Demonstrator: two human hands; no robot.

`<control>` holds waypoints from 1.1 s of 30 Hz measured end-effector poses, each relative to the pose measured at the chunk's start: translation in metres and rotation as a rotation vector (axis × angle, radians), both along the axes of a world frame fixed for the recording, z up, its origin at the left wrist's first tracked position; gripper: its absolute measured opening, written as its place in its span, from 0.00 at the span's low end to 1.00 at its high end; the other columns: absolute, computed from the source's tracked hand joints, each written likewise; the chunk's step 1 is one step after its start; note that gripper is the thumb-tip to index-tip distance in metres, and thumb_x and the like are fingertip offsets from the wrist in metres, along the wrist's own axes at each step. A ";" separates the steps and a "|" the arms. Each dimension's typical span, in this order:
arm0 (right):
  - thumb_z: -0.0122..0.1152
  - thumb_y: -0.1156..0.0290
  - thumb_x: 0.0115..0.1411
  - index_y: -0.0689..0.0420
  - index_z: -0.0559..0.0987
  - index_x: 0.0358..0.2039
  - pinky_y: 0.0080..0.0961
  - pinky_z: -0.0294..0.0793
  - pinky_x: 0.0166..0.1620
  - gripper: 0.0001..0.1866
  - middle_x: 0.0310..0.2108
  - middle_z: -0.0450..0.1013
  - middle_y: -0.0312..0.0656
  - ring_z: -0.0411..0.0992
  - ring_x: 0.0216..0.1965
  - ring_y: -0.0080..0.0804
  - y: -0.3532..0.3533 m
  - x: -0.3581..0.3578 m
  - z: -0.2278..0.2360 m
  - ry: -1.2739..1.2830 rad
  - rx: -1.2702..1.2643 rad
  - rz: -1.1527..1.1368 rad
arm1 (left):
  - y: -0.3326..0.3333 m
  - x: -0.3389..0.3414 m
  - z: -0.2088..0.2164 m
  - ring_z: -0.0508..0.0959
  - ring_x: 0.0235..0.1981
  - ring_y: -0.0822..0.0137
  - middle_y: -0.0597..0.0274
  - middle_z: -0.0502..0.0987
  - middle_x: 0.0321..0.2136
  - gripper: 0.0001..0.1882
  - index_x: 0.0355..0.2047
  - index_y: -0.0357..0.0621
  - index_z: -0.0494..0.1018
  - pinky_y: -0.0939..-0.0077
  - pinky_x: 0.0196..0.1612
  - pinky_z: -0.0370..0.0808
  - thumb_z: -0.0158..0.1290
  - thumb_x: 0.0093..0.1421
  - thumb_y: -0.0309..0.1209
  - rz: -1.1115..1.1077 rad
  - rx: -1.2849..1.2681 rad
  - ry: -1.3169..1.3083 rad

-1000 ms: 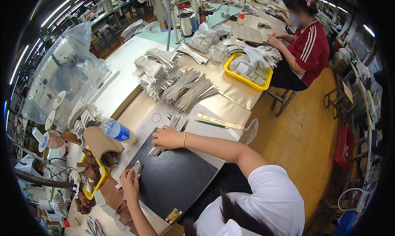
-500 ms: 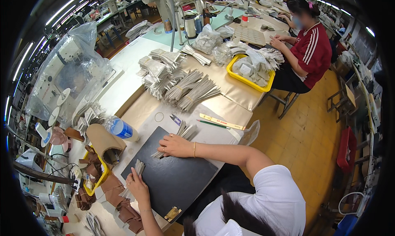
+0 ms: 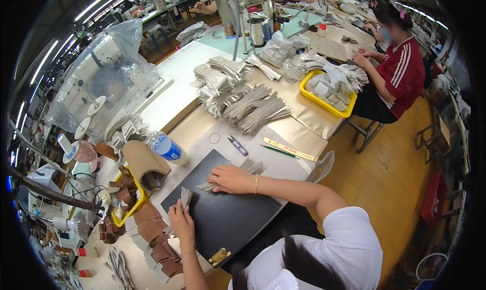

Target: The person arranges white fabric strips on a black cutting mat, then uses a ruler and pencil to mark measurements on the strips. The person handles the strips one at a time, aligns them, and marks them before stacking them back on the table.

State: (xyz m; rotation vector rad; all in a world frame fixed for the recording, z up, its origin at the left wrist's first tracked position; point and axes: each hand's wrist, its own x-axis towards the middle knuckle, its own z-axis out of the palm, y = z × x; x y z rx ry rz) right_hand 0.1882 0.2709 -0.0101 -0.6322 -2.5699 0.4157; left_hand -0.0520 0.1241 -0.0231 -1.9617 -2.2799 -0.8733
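A bundle of thin grey strips [image 3: 186,196] stands up out of my left hand [image 3: 182,223], whose fingers are wrapped round it at the left edge of a black board [image 3: 238,216]. On the board's far part my right hand [image 3: 234,179] is closed over a second bundle of grey strips [image 3: 251,166]. Its ends stick out on both sides of the hand; the middle is hidden. Beyond the board lie a pair of thread snips [image 3: 238,146] and a rubber band [image 3: 214,138]. A small brownish piece [image 3: 220,256] rests on the board's near corner.
Farther off are piled grey strip bundles [image 3: 260,108], a ruler [image 3: 291,149] and a green pencil [image 3: 279,151]. At left stand a blue-labelled bottle [image 3: 169,149], a curved tan holder [image 3: 144,161], a yellow basket [image 3: 132,211] and brown pieces [image 3: 152,224]. A co-worker sits at right, by another yellow basket [image 3: 329,105].
The whole view has shifted, so the table appears farther right and slightly lower. My right hand covers its bundle a little differently; both hands keep hold of their strips.
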 end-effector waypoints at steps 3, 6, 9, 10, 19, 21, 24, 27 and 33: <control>0.65 0.57 0.60 0.56 0.76 0.45 0.33 0.73 0.44 0.19 0.38 0.71 0.39 0.72 0.44 0.36 -0.015 -0.002 0.044 0.230 -0.249 0.057 | 0.002 0.019 0.044 0.75 0.42 0.57 0.52 0.73 0.40 0.18 0.53 0.32 0.72 0.67 0.47 0.71 0.55 0.64 0.27 0.053 0.145 -0.364; 0.65 0.57 0.62 0.59 0.75 0.48 0.29 0.75 0.42 0.22 0.38 0.71 0.39 0.71 0.44 0.31 -0.040 -0.007 0.093 0.413 -0.844 0.164 | 0.001 0.041 0.078 0.75 0.44 0.69 0.61 0.73 0.42 0.17 0.52 0.30 0.72 0.75 0.49 0.71 0.55 0.65 0.25 0.040 0.308 -0.736; 0.65 0.59 0.63 0.60 0.75 0.49 0.23 0.74 0.40 0.21 0.36 0.72 0.37 0.71 0.39 0.25 -0.057 -0.018 0.096 0.551 -0.890 0.224 | -0.001 0.065 0.085 0.75 0.45 0.73 0.65 0.74 0.44 0.16 0.53 0.32 0.73 0.77 0.53 0.71 0.55 0.65 0.23 -0.081 0.373 -1.101; 0.65 0.59 0.63 0.60 0.75 0.49 0.22 0.74 0.40 0.21 0.36 0.72 0.37 0.71 0.38 0.25 -0.061 -0.022 0.095 0.587 -0.863 0.229 | -0.001 0.070 0.084 0.76 0.45 0.72 0.65 0.74 0.44 0.16 0.53 0.32 0.73 0.77 0.53 0.71 0.55 0.65 0.23 -0.083 0.367 -1.145; 0.64 0.60 0.65 0.58 0.71 0.50 0.20 0.71 0.43 0.20 0.38 0.72 0.33 0.69 0.39 0.19 -0.074 -0.021 0.062 0.667 -1.100 0.182 | -0.015 0.088 0.061 0.70 0.48 0.70 0.63 0.70 0.43 0.23 0.59 0.30 0.68 0.75 0.54 0.67 0.53 0.69 0.33 -0.054 0.240 -1.280; 0.63 0.61 0.66 0.58 0.70 0.50 0.19 0.72 0.41 0.19 0.38 0.71 0.33 0.70 0.39 0.18 -0.076 -0.024 0.050 0.735 -1.130 0.148 | -0.020 0.095 0.064 0.69 0.51 0.67 0.60 0.68 0.47 0.31 0.63 0.30 0.63 0.73 0.55 0.67 0.58 0.66 0.35 -0.045 0.210 -1.161; 0.62 0.62 0.67 0.59 0.69 0.50 0.17 0.72 0.40 0.19 0.40 0.71 0.34 0.70 0.37 0.17 -0.080 -0.017 0.042 0.743 -1.402 0.098 | -0.024 0.105 0.059 0.70 0.51 0.65 0.59 0.67 0.48 0.37 0.64 0.31 0.62 0.72 0.54 0.68 0.64 0.60 0.34 -0.101 0.197 -0.979; 0.61 0.64 0.67 0.60 0.68 0.51 0.17 0.73 0.41 0.19 0.44 0.70 0.36 0.72 0.38 0.18 -0.081 -0.016 0.033 0.761 -1.366 0.106 | -0.027 0.099 0.067 0.70 0.50 0.62 0.56 0.68 0.49 0.41 0.64 0.31 0.62 0.69 0.53 0.70 0.68 0.55 0.33 -0.039 0.012 -0.881; 0.61 0.65 0.67 0.61 0.68 0.56 0.20 0.74 0.43 0.22 0.45 0.70 0.36 0.72 0.41 0.21 -0.069 -0.004 0.020 0.609 -1.307 0.108 | -0.031 0.066 0.081 0.75 0.45 0.54 0.50 0.73 0.45 0.38 0.63 0.33 0.64 0.67 0.50 0.72 0.66 0.52 0.28 -0.155 -0.062 -0.552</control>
